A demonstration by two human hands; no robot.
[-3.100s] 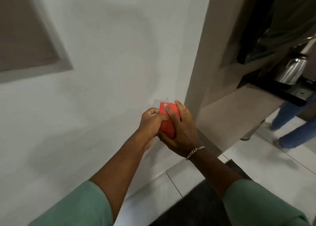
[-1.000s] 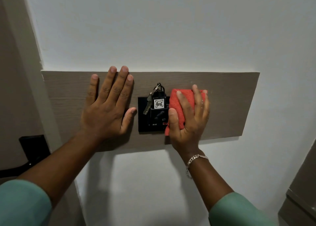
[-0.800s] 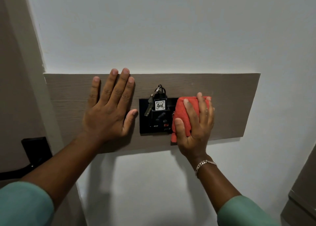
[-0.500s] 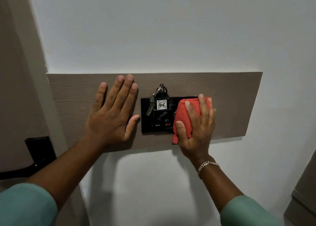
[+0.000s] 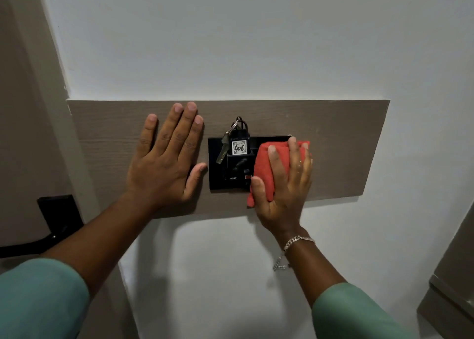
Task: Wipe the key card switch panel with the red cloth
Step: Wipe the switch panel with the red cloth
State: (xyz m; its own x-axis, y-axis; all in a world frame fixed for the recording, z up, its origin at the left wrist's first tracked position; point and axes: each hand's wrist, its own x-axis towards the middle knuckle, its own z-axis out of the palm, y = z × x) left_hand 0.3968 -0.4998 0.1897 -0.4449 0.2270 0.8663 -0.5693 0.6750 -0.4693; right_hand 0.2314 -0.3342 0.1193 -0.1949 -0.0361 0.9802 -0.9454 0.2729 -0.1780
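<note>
A black key card switch panel (image 5: 218, 174) is set into a brown wooden board (image 5: 341, 148) on the white wall. A black key tag marked 406 (image 5: 239, 146) with a metal key (image 5: 222, 148) sits in its slot. My right hand (image 5: 283, 184) presses a folded red cloth (image 5: 264, 166) flat against the right part of the panel, hiding that side. My left hand (image 5: 166, 159) lies flat on the board just left of the panel, fingers spread, holding nothing.
A door frame (image 5: 33, 102) runs down the left side, with a black door handle plate (image 5: 59, 215) and lever below. A brown cabinet corner (image 5: 451, 295) shows at the lower right. White wall surrounds the board.
Both hands held the cloth low by a wall three seconds ago. Over the last second my right hand has slid the cloth slightly right and down on the panel; my left hand stays flat.
</note>
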